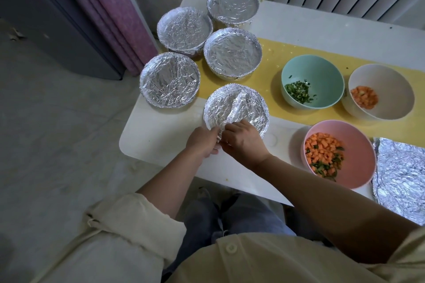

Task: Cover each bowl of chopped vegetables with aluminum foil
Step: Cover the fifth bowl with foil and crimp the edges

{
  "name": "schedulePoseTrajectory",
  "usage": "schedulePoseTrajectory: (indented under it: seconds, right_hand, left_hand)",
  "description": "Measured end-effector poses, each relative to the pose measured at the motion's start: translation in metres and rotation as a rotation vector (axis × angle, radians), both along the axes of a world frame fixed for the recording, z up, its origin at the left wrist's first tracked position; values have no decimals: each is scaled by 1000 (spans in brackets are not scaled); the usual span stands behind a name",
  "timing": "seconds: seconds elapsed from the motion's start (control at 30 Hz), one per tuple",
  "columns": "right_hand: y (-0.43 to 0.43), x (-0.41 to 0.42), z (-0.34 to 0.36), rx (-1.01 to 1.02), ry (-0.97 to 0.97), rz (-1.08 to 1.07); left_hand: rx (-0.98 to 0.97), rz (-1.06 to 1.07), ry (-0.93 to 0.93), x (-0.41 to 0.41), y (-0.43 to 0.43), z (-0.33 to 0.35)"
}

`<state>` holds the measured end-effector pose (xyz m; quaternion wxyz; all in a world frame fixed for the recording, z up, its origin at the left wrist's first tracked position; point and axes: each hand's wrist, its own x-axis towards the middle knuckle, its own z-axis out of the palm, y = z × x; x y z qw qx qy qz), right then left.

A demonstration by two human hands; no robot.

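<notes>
Pinching the foil [230,108] down at the near rim, left hand [202,142] and right hand [243,142] together, by the front-left edge of the table [156,135]. Likely light, thin, tear-prone (crimp gently, along the rim).

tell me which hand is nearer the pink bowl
Right. The right hand pinches the foil just left of the pink bowl; the left hand grips the same foil farther left.

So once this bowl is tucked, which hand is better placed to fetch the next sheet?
Right, probably. The loose foil sheet lies beside the pink bowl, on the side of the right hand; the left hand is farther from it.
</notes>
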<state>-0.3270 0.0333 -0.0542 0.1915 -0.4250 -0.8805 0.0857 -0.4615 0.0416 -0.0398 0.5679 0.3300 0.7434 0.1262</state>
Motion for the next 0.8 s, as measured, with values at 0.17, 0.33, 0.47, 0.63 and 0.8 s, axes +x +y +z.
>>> schedulePoseTrajectory:
  seconds: [0.17, 0.33, 0.47, 0.63, 0.8]
  right_hand:
    - [-1, 11, -3, -59, -5, 12]
    - [-4, 24, 1, -73, 9, -14]
    - [-4, 14, 0, -44, 17, -36]
    - [-4, 7, 2, -39, -2, -35]
    - [-1, 5, 3, -59, 2, -23]
  left_hand:
    - [37, -7, 35, 1, 3, -5]
    - [91, 4, 46, -2, 3, -5]
    - [180, 61, 242, 0, -4, -12]
    - [279, 17, 434, 9, -15, -11]
    - [244, -38, 416, 6, -8, -9]
